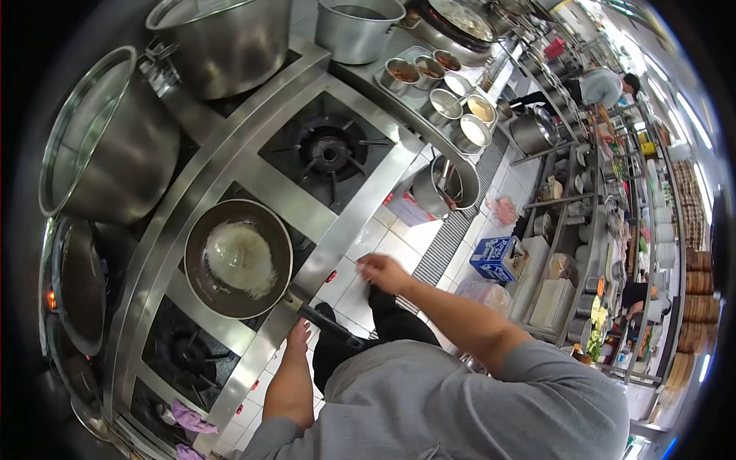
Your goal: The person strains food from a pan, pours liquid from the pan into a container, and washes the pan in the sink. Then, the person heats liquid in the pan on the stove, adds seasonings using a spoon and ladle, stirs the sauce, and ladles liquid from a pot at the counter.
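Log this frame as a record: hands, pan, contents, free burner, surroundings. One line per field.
left_hand: left hand beside the straight black pan handle; contact unclear
right_hand: right hand blurred, above white floor tiles, apart from the pan
pan: round dark-brown frying pan on a stainless-steel stove
contents: pale, roughly round patch of food; type unclear
flame_under_pan: hidden
free_burner: round black metal burner, no pan on it
surroundings: crumpled purple cloth; blue plastic crate

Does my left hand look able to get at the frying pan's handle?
Probably yes: the left hand is close beside the handle, and nothing visible blocks the way.
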{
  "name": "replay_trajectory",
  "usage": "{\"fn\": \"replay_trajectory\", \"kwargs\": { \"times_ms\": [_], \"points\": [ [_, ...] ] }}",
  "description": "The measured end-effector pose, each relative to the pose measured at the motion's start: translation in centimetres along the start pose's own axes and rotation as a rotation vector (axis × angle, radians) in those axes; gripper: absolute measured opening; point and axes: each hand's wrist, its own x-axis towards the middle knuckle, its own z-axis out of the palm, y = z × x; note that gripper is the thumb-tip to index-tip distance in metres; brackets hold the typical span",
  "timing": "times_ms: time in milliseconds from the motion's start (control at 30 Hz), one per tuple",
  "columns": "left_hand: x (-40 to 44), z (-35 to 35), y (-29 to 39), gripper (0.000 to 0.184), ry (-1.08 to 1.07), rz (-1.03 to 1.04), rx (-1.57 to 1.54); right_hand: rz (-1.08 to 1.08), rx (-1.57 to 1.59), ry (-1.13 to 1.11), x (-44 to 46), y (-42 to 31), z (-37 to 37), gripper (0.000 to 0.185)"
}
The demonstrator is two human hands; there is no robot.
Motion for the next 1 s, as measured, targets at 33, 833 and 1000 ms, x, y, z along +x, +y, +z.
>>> {"fn": "replay_trajectory", "kwargs": {
  "times_ms": [33, 833, 1000],
  "points": [
    [0.1, 0.1, -0.1, 0.048, -0.003, -0.002, 0.008, -0.125, -0.171, 0.165, 1.2, 3.3, -3.1, 0.037],
    [0.4, 3.6, -1.5, 0.033, 0.493, 0.07, 0.012, 0.692, -0.41, 0.4, 8.5, 10.6, -41.2, 0.016],
    [0.9, 3.3, -2.5, 0.033, 0.482, 0.139, 0.022, 0.608, -0.308, 0.399, -0.3, 12.8, -42.8, 0.025]
  ]
}}
